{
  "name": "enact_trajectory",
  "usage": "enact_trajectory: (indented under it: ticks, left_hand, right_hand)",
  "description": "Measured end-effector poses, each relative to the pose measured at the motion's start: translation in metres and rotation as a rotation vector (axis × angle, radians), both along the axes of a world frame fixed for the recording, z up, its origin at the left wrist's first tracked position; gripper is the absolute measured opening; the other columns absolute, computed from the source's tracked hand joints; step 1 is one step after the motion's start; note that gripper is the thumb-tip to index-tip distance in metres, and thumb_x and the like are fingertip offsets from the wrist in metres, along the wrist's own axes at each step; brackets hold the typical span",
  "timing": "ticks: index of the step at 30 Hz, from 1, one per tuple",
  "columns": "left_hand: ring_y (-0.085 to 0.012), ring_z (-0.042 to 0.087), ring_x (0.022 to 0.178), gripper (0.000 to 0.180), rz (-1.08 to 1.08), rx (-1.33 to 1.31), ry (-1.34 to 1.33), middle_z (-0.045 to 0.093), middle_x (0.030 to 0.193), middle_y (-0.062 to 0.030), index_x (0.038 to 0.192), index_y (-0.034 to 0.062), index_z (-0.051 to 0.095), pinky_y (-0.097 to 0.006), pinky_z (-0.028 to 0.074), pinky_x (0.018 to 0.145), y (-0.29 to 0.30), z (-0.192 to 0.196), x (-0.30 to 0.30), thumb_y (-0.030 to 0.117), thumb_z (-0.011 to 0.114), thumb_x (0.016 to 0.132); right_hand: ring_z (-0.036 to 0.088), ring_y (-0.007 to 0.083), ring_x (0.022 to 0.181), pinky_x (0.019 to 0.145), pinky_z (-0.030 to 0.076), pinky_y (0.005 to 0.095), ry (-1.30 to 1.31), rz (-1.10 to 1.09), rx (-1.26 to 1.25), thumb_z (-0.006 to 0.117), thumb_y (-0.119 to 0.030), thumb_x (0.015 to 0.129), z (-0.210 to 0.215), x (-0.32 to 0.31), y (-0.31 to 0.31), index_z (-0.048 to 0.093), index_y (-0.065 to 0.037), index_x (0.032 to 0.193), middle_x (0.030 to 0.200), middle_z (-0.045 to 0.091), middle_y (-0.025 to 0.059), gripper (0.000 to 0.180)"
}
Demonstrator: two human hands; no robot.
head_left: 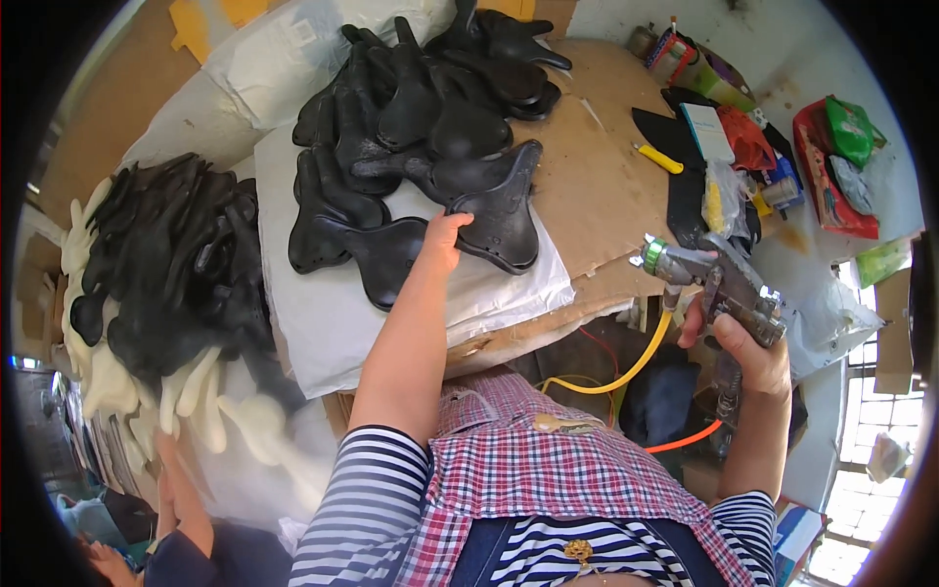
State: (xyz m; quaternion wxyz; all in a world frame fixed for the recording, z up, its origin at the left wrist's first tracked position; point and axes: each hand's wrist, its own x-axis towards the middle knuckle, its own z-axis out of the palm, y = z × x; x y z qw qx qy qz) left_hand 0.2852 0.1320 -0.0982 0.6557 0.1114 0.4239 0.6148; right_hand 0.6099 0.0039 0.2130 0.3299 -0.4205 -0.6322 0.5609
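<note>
My left hand (448,243) grips the edge of a black moulded piece (504,217), a broad, smooth, winged shape with small holes, thumb on top. The piece lies at the near right of a heap of similar black pieces (445,108). Beneath part of the heap is a white sheet (318,318). On the right, my right hand (753,360) is closed around the handle of a spray gun (722,279) with a green ring behind its nozzle. The gun is held up off the table, nozzle toward the left. A yellow hose (626,377) and an orange hose (685,438) run from it.
Brown cardboard (597,147) covers the table. A yellow-handled cutter (660,159), a white box (707,132) and bags lie at the back right. On the left, more black pieces (181,264) rest over cream ones (210,401), where another person's hand (176,479) reaches up.
</note>
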Motion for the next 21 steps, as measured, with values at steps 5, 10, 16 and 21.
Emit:
enact_trajectory:
  ticks: [5,10,16,21]
  left_hand:
    - [-0.0259,0.058,0.097,0.043,-0.055,-0.054,-0.04,0.061,0.104,-0.0101,0.111,0.0012,0.053,-0.039,0.046,0.086,-0.009,-0.013,0.004,-0.003,0.064,0.069]
    - [-0.0241,0.059,0.093,0.04,-0.033,-0.043,-0.032,0.062,0.099,-0.0091,0.107,0.002,0.056,-0.036,0.046,0.084,-0.017,0.003,0.021,-0.003,0.064,0.069]
    - [-0.0195,0.057,0.082,0.039,-0.001,0.047,0.414,0.063,0.091,-0.0071,0.1,0.0006,0.061,-0.033,0.044,0.077,-0.045,0.07,-0.01,0.003,0.067,0.062]
    - [-0.0235,0.059,0.083,0.019,0.53,0.37,0.376,0.062,0.093,-0.0106,0.092,0.0005,0.06,-0.034,0.047,0.079,-0.116,0.166,-0.199,0.013,0.063,0.078]
  right_hand:
    - [0.059,0.0214,0.075,0.068,0.049,0.0347,0.038,-0.046,0.051,0.064,-0.033,0.079,-0.01,0.003,-0.007,0.04,0.001,0.132,0.085,0.059,0.0125,0.067]
    - [0.058,0.0187,0.076,0.07,0.049,0.0311,0.093,0.05,0.046,0.065,-0.027,0.08,-0.012,-0.002,-0.012,0.041,0.003,0.129,0.09,0.059,0.0117,0.063]
    - [0.058,0.0194,0.079,0.073,0.048,0.0334,0.138,-0.043,0.04,0.063,-0.025,0.081,-0.019,0.007,-0.026,0.038,0.003,0.133,0.095,0.059,0.0137,0.064]
    - [0.057,0.0188,0.081,0.074,0.047,0.0324,0.159,0.075,-0.048,0.067,-0.027,0.08,-0.038,0.016,-0.031,0.039,0.002,0.133,0.094,0.058,0.0127,0.067]
